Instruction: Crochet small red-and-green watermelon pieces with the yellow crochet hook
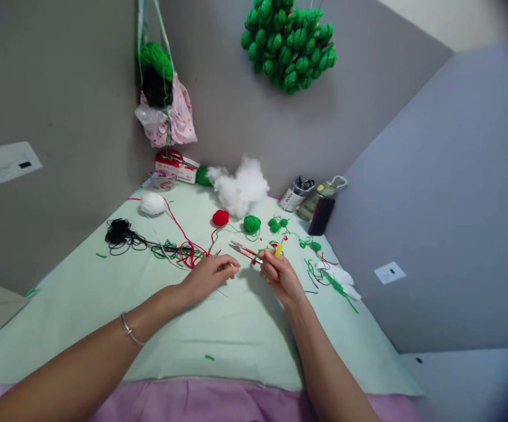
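My right hand (283, 275) is closed around small thread snips (246, 251) with reddish handles, their blades pointing left. A yellow handle (278, 250), its kind unclear, also sticks up from that hand. My left hand (212, 272) is left of it, fingers curled together with the thumb; whatever they may hold is hidden. A thin strand shows on the cloth just below the left fingers. Beyond my left hand is a loose tangle of red yarn (189, 255). A red yarn ball (220, 218) and a green yarn ball (251, 224) sit farther back.
Black yarn (119, 233) and a white yarn ball (152, 203) lie at left. White stuffing (243, 187) is heaped at the back. Green scraps (335, 284), a pen cup (292, 197) and a dark phone (322, 215) are at right. Green knitted pieces (291, 47) hang above.
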The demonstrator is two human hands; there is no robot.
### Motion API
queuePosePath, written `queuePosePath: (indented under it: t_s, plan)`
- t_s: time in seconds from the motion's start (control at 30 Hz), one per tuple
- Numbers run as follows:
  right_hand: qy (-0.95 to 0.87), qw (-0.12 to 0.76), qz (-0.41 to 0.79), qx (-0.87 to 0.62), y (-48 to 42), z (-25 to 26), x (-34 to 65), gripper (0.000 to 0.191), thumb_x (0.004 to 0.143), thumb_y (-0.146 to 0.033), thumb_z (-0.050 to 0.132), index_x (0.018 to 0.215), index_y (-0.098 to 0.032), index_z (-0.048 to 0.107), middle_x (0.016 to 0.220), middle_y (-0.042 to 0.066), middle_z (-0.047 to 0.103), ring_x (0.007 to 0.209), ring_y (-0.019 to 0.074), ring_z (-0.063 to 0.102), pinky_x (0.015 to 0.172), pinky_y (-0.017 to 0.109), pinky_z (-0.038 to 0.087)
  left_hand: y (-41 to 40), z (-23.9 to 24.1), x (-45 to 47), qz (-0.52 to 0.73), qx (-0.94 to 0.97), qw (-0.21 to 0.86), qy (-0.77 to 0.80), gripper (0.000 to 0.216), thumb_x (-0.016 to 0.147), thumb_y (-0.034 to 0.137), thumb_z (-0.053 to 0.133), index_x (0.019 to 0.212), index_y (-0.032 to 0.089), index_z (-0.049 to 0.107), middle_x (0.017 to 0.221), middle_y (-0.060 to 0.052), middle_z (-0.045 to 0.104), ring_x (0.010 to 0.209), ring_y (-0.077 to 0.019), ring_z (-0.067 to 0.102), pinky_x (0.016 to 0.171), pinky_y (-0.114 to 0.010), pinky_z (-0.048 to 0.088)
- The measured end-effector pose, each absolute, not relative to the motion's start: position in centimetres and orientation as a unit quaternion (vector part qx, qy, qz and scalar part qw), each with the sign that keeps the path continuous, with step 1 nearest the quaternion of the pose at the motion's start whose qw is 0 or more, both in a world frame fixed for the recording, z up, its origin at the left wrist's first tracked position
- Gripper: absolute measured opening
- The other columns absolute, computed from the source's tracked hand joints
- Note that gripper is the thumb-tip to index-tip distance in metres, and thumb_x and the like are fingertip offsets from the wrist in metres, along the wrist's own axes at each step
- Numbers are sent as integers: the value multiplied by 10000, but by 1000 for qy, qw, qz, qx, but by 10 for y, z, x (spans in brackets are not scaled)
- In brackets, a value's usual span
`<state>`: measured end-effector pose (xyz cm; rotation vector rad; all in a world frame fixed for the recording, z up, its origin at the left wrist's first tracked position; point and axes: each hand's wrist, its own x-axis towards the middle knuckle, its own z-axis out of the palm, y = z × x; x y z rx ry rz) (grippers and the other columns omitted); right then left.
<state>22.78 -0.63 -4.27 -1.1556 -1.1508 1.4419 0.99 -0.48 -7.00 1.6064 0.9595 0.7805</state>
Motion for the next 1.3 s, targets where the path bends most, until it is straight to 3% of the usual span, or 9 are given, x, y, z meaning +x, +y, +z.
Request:
queuePosePath:
  t_s: [0.17, 0.27, 0.37, 0.47, 0.53, 0.73, 0.93, 1.1, 1.3]
  plan:
    - [-513, 501, 437, -543, 3, -41, 249, 412, 835, -583, 616, 864, -175, 661, 473, -102, 293, 457, 84, 202, 493, 256, 175, 2, -69, -5, 219, 749, 500, 376, 251, 801, 417, 677, 792, 172, 730, 677, 2, 628, 666, -158, 553, 592, -247, 388]
    - [-535, 502, 320, -600, 9, -41, 264, 424, 833, -578, 605, 790, -165, 691, 497, -56, 399, 494, 115, 322, 527, 271, 245, 17, -66, -24, 173, 763, 498, 374, 242, 684, 393, 754, 803, 182, 756, 677, 7, 638, 676, -169, 580, 586, -239, 416]
    - [-549, 496, 208, -639, 12, -40, 275, 397, 844, -545, 591, 804, -169, 714, 664, 26, 569, 647, 177, 484, 619, 292, 342, 39, -65, -55, 201, 756, 441, 439, 318, 642, 418, 732, 856, 184, 750, 721, -2, 650, 699, -184, 591, 626, -259, 448]
    - [-566, 489, 137, -650, 11, -38, 275, 407, 910, -511, 495, 925, -169, 716, 891, 91, 646, 814, 223, 553, 725, 316, 393, 60, -67, -90, 275, 717, 327, 551, 333, 673, 467, 637, 816, 172, 695, 723, -31, 637, 722, -221, 582, 663, -305, 448]
    - [-595, 472, 129, -638, 7, -38, 269, 418, 948, -486, 437, 989, -170, 709, 938, 98, 665, 833, 220, 571, 757, 317, 408, 68, -69, -107, 318, 684, 254, 606, 345, 692, 474, 600, 843, 172, 671, 779, -56, 653, 769, -250, 594, 708, -337, 458]
    - [-725, 359, 226, -542, -11, -43, 230, 304, 945, -405, 529, 872, -187, 728, 671, -3, 656, 588, 134, 529, 606, 242, 398, 68, -76, -98, 387, 684, 188, 589, 407, 798, 476, 523, 1008, 166, 681, 1031, -100, 702, 919, -262, 636, 850, -359, 479]
    - [-780, 299, 220, -503, -20, -53, 218, 318, 973, -286, 514, 1243, -183, 647, 794, 17, 706, 669, 143, 587, 686, 259, 448, 59, -82, -72, 391, 720, 205, 535, 306, 845, 432, 538, 948, 196, 703, 940, -71, 719, 856, -244, 641, 792, -347, 484]
    - [-824, 262, 173, -471, -20, -62, 214, 283, 970, -203, 500, 1207, -219, 654, 1085, 86, 734, 947, 198, 675, 851, 312, 492, 53, -85, -63, 384, 734, 216, 517, 276, 877, 402, 527, 953, 199, 698, 956, -70, 706, 863, -238, 637, 796, -349, 480]
    - [-836, 253, 151, -462, -24, -66, 210, 317, 989, -221, 461, 1264, -224, 621, 1127, 95, 732, 925, 201, 693, 847, 326, 523, 31, -84, -34, 327, 784, 257, 460, 208, 895, 292, 523, 936, 197, 704, 964, -53, 704, 852, -201, 646, 788, -304, 483]
